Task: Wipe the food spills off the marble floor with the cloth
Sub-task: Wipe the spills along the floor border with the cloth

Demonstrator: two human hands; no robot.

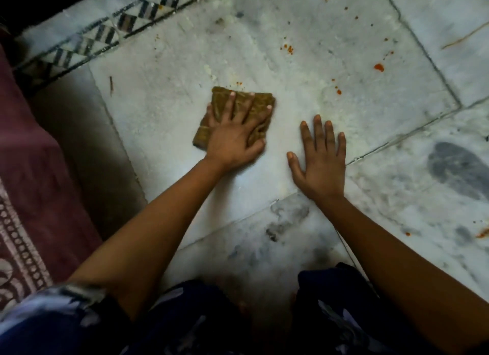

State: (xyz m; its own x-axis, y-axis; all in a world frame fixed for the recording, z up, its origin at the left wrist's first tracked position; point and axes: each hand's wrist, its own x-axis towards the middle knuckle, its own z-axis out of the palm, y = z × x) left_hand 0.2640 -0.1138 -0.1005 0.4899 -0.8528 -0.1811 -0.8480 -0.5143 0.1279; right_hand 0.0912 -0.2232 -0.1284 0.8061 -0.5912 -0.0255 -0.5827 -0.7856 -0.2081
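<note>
so both hands are down flat here. the left hand (232, 135) is spread wide on top of the cloth (235, 116), fingers straight and fanned out, palm pressing it onto the marble floor (304, 71). not pinching or bunching it, just pushing down on it. the right hand (320, 156) is flat on the bare marble just right of the cloth, fingers straight and a little apart, thumb out to the left, holding nothing. the two hands are near each other but not touching.

the cloth is one folded brownish square, sitting about the middle of the big pale slab, a bit left of centre.

counting stuff: two hands, one cloth. the orange-red food spills (379, 67) are scattered specks, mostly on the far right side of the slab, way too many tiny ones to count properly. a small cluster (239, 83) sits right at the far edge of the cloth. one more speck (407, 234) is near right, by the right forearm.

over on the left there's a maroon patterned rug (31, 175), and a black and white inlay border (105, 34) runs along the far left.
</note>
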